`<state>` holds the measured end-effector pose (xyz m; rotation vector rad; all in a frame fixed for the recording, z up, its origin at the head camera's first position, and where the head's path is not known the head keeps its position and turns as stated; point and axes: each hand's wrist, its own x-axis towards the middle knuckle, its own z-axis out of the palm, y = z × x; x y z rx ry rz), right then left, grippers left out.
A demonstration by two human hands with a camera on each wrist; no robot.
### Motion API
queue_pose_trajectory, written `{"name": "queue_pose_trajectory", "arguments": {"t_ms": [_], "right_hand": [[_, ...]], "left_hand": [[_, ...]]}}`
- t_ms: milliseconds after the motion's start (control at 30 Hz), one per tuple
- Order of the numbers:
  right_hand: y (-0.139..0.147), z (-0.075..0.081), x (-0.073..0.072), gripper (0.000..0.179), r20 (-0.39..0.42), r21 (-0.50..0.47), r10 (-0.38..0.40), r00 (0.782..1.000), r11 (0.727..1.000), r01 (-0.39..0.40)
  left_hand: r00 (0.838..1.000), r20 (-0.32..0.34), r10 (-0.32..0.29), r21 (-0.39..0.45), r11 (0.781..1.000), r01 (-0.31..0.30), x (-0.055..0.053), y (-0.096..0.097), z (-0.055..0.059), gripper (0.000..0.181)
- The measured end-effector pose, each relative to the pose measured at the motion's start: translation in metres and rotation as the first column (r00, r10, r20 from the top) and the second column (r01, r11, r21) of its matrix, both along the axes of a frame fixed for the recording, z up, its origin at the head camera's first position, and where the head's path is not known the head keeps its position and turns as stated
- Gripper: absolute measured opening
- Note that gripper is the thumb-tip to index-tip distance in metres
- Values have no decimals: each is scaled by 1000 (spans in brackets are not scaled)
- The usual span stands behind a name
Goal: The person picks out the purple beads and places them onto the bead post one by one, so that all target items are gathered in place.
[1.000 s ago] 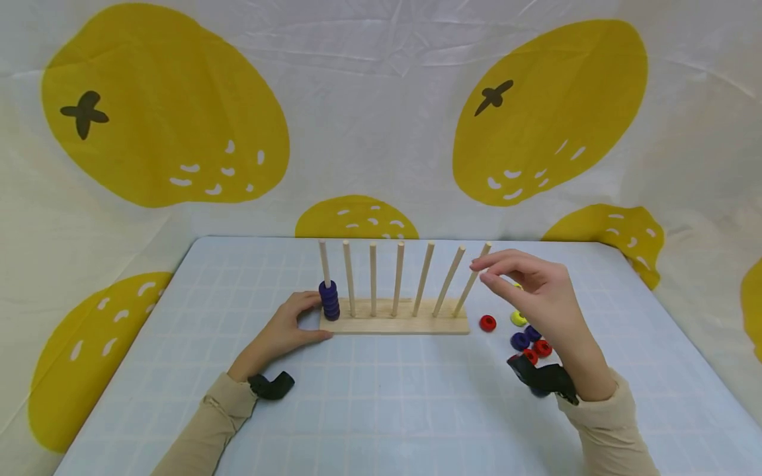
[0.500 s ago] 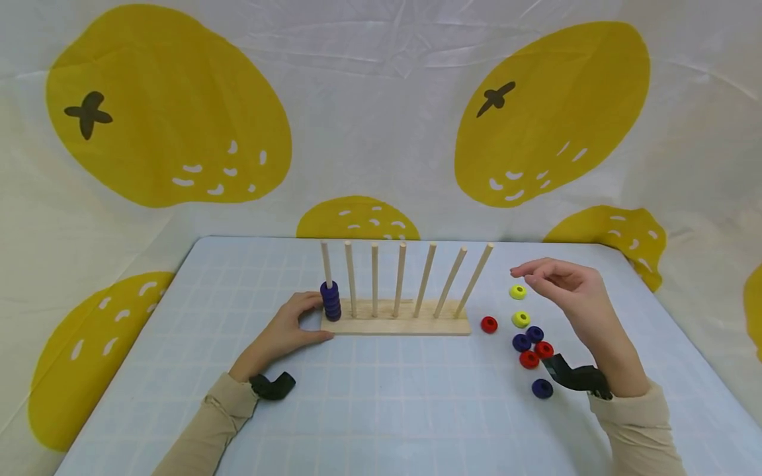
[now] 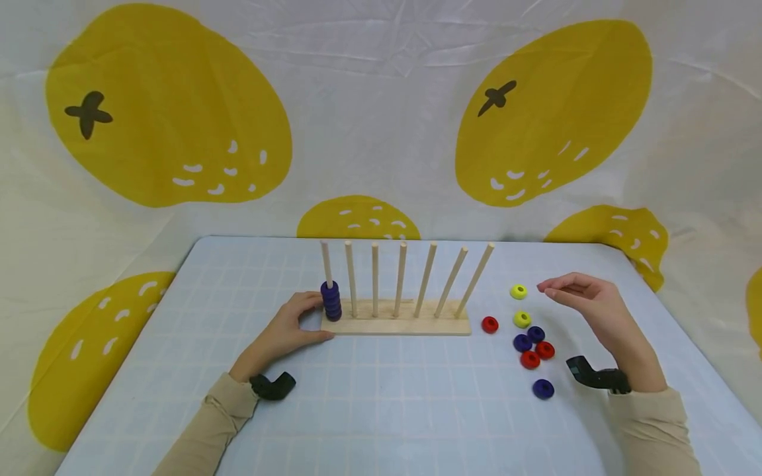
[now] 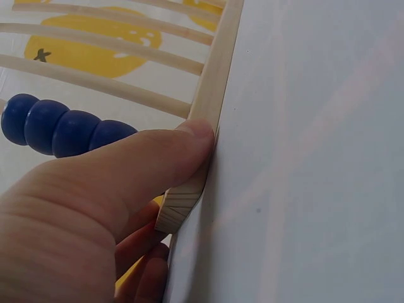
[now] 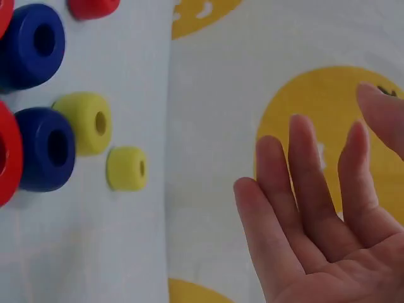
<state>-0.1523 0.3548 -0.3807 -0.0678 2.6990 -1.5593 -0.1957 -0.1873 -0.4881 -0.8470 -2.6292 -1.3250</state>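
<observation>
A wooden peg rack [image 3: 393, 325] with several upright pegs stands on the table. Blue beads [image 3: 331, 301] are stacked on its leftmost peg; the other pegs are bare. My left hand [image 3: 290, 326] grips the left end of the base; in the left wrist view the thumb [image 4: 183, 146] lies along the base's edge and the fingers reach behind it. To the right of the loose beads hovers my right hand [image 3: 592, 307], holding nothing; in the right wrist view its fingers [image 5: 309, 183] are spread and loosely bent. Nearest to it are two yellow beads [image 3: 522, 319], apart from the fingers.
Right of the rack lie a lone red bead [image 3: 490, 324], more red beads [image 3: 530, 359] touching blue beads [image 3: 522, 342], and a separate blue bead [image 3: 543, 389] nearer the front. Behind the table [image 3: 381, 410] hangs a white cloth [image 3: 375, 119] with yellow fruit prints.
My right hand has moved right and slightly down from beside the rightmost peg, past the yellow beads. The loose beads it covered now show. My left hand has stayed on the rack.
</observation>
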Motion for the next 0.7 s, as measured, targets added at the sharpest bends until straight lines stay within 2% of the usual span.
{"name": "queue_pose_trajectory", "arguments": {"t_ms": [133, 267, 567, 700], "right_hand": [[14, -13, -4, 42, 96, 57, 37, 995, 997, -43], [23, -28, -8, 41, 162, 74, 98, 982, 991, -111], [36, -50, -15, 33, 279, 8, 203, 938, 977, -214], [37, -54, -15, 32, 304, -39, 216, 928, 976, -215]], "left_hand": [[1000, 5, 4, -5, 1000, -4, 0, 0, 1, 64], [1000, 5, 7, -8, 1000, -7, 0, 1, 1, 63], [1000, 10, 10, -6, 1000, -10, 1, 1, 1, 64], [1000, 9, 10, -6, 1000, -10, 1, 1, 1, 64]]}}
